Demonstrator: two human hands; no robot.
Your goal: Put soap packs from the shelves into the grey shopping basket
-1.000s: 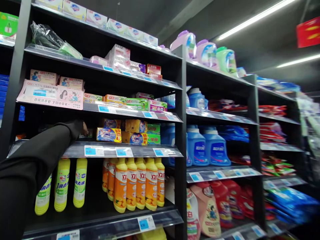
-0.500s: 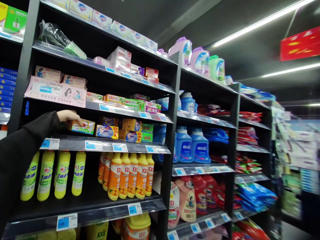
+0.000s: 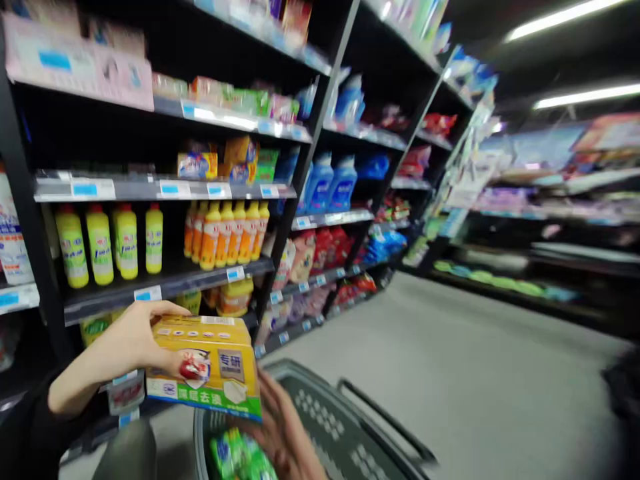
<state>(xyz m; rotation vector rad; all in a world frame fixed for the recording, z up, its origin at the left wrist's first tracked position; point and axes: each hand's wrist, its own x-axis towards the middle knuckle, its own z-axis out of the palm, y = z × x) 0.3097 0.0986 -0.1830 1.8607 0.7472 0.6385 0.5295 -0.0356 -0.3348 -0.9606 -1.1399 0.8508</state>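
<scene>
Fingers of my left hand (image 3: 134, 339) clamp a yellow box (image 3: 213, 383); whether my right hand (image 3: 289, 430) also grips, I cannot tell.

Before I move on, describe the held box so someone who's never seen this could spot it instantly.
Find the grey basket at the bottom middle of the view. Just above its left part, the left hand grips the box. It is mainly yellow with a green band along its lower front, unlike the mostly green packaging inside the basket.
</scene>
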